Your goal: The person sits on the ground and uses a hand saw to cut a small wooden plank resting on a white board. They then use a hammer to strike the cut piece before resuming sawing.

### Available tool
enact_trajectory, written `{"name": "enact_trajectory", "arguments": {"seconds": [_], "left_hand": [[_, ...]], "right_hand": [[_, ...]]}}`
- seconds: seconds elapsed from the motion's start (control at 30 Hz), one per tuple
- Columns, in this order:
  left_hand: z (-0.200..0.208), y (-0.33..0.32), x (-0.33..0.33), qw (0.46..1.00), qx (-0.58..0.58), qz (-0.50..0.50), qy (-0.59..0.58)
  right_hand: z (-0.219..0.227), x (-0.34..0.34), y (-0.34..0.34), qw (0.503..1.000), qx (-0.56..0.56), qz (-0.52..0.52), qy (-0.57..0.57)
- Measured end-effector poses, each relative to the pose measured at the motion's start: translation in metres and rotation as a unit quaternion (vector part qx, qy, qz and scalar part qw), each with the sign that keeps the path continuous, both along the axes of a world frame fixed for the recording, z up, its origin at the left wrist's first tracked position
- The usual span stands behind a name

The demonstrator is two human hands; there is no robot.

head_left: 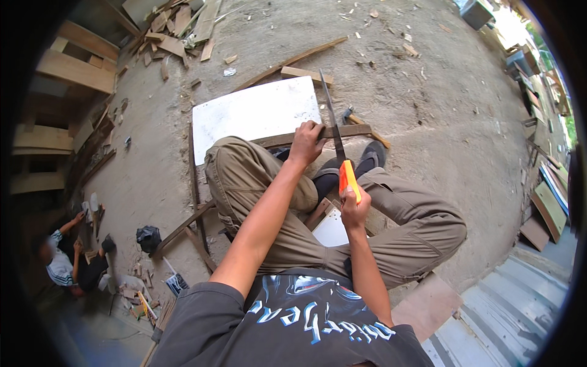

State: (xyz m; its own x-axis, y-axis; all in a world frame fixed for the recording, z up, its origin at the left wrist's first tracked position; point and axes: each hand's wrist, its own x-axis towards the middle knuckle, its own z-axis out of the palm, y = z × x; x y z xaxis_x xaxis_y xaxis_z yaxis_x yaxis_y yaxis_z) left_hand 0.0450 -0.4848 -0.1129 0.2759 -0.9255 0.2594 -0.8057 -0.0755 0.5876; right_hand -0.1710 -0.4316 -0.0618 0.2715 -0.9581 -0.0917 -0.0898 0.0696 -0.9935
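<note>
My right hand (356, 208) is wrapped round the orange and yellow handle of a handsaw (348, 178). The saw's long dark blade points away from me and crosses a narrow wooden strip (354, 130) near its right end. Just left of the blade, my left hand (306, 143) grips the strip from above, its fingers curled over the edge. The strip lies in front of my feet, along the near edge of a white board (257, 113). A hammer (374, 136) lies on the ground just beyond the strip's right end, partly hidden by it.
Loose wood pieces (299, 73) lie beyond the white board. Scrap wood (177, 30) is heaped at the far left. Another person (67, 260) sits on the left. A black bag (148, 239) rests nearby. Boards (547, 205) lean at right, above corrugated metal sheets (507, 312).
</note>
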Motion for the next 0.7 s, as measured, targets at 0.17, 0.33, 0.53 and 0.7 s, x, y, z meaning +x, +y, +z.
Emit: {"name": "enact_trajectory", "arguments": {"seconds": [0.17, 0.33, 0.53, 0.7], "left_hand": [[-0.002, -0.016, 0.006, 1.000, 0.021, 0.002, 0.008], [-0.006, -0.032, 0.034, 0.995, 0.053, -0.068, 0.052], [0.005, -0.026, 0.138, 0.957, 0.147, 0.244, -0.053], [0.017, 0.031, 0.179, 0.831, 0.028, 0.554, -0.033]], "right_hand": [[-0.005, 0.001, -0.016, 1.000, 0.009, 0.009, -0.027], [0.002, 0.002, -0.022, 0.997, -0.026, -0.039, -0.056], [-0.006, 0.038, -0.042, 0.982, -0.085, -0.170, -0.019], [-0.007, 0.076, -0.061, 0.972, -0.050, -0.226, -0.043]]}}
